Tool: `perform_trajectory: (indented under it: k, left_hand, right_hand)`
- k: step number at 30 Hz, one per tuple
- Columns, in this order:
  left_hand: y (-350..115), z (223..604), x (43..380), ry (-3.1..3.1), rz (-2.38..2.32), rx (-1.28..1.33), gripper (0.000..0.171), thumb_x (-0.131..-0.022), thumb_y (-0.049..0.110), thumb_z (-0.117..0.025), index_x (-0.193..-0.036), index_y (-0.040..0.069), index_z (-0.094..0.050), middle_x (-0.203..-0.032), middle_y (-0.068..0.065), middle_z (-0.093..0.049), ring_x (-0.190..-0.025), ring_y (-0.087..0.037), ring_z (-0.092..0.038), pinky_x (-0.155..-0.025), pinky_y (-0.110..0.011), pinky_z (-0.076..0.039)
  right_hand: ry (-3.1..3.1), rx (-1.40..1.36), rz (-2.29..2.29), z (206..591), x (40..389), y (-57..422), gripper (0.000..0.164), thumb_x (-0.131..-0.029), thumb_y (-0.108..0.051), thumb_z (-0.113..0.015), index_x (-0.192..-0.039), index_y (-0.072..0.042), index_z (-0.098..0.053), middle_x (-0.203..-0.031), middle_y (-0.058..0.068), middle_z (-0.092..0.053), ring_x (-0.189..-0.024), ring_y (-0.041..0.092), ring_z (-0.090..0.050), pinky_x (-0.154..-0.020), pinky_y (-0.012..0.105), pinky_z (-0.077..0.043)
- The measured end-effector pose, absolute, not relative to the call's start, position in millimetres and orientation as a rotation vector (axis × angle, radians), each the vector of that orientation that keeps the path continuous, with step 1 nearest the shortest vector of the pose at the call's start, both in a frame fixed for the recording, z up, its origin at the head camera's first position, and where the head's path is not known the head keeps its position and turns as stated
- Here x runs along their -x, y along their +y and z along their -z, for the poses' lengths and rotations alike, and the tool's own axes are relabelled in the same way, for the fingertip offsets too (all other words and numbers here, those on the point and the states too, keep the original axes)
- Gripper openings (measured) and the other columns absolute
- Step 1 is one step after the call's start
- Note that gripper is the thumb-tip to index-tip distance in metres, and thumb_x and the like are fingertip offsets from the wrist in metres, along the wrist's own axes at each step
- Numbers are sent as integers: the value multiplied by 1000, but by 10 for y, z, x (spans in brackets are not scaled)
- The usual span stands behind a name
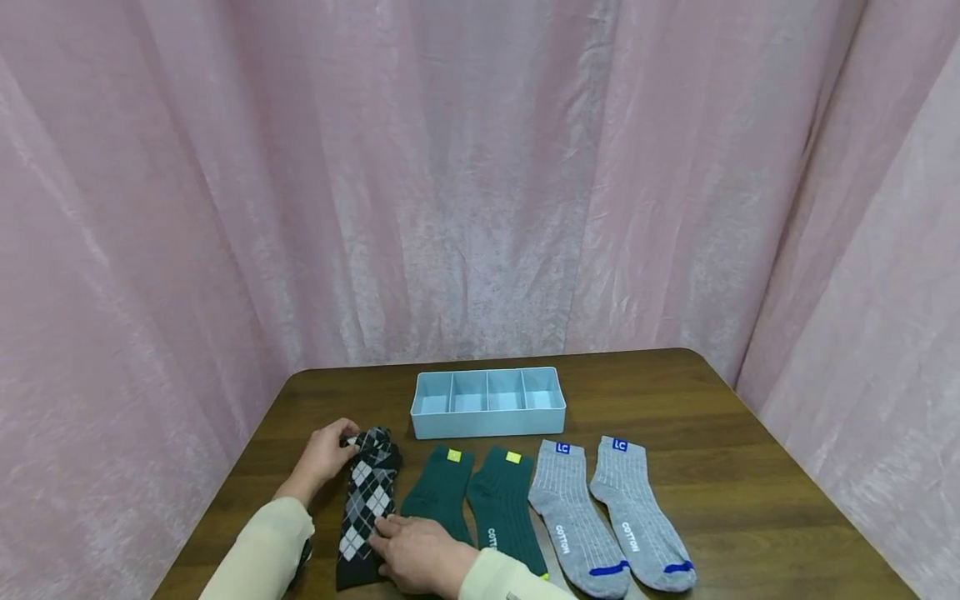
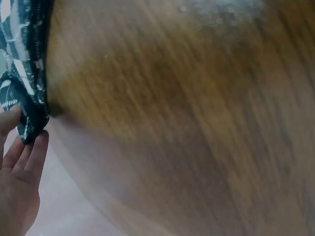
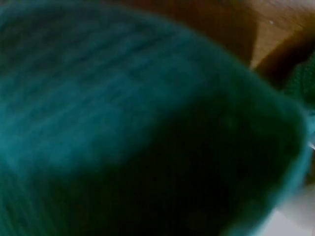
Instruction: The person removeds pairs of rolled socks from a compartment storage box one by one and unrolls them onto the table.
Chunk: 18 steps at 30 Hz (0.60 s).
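Note:
A black, grey and white argyle sock (image 1: 367, 500) lies lengthwise at the left of the row, its far end bunched up. My left hand (image 1: 326, 454) pinches that far end between thumb and fingers; the left wrist view shows the hand (image 2: 24, 182) at the sock's dark tip (image 2: 32, 115). Lower down, my right hand (image 1: 423, 554) touches the sock's right edge with its fingertips. Beneath and beside the right hand lie two dark green socks (image 1: 442, 492), one partly hidden by it. Green knit (image 3: 98, 108) fills most of the right wrist view, blurred.
Behind the socks stands a light blue box (image 1: 487, 423) divided into several compartments. Two grey ribbed socks (image 1: 577, 525) with blue labels lie to the right. All rest on a brown wooden table (image 1: 750, 517), with pink curtains (image 1: 480, 183) behind its far edge.

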<state>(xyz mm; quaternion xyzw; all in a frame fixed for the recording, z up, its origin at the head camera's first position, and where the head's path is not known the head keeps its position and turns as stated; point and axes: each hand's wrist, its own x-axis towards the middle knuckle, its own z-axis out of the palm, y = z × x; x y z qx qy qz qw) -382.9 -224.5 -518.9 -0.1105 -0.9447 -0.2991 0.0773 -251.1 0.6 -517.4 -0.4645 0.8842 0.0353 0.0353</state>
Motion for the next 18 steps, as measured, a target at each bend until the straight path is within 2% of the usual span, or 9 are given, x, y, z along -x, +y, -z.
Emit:
perform_trajectory:
  k: [3,7,10,13,18]
  left_hand:
    - [-2256,5205,3835,-2847,848,323,13,-90,2,-69,-103,0,-69,-107,-17,-67,-102,-37,-61,-91,-55,-48]
    - [-2261,5227,3863,-2931,878,302,25,-89,9,-72,-112,0,-68,-118,-22,-64,-109,-40,-59,-95,-58,-45]
    - [-2258,5222,3912,-2949,891,297,28,-89,5,-72,-115,0,-66,-118,-23,-64,-108,-39,-59,-95,-59,-45]
    - [-2248,5197,3952,-2929,892,280,23,-92,2,-68,-115,0,-65,-115,-21,-65,-106,-37,-60,-95,-58,-45]
    - [-2225,5150,4005,-2858,913,237,20,-95,3,-63,-114,-3,-62,-116,-24,-64,-106,-41,-59,-94,-58,-45]
  right_hand:
    - [2718,1439,-126,5184,2516,4,45,-103,-39,-52,-145,-23,-52,-151,-7,-43,-136,6,-40,-108,20,-34]
    - [2716,1447,-128,5202,2533,6,46,-103,-39,-52,-146,-23,-51,-152,-7,-42,-137,6,-39,-108,20,-34]
    - [2717,1441,-118,5202,2539,14,45,-103,-39,-51,-146,-23,-51,-152,-7,-42,-137,6,-39,-108,20,-34]
    - [2718,1442,-107,5202,2535,17,45,-103,-38,-52,-146,-22,-52,-152,-6,-42,-137,6,-39,-108,20,-34]
    - [2712,1446,-111,5213,2518,15,46,-103,-39,-52,-146,-23,-52,-152,-6,-42,-137,6,-39,-108,19,-34]
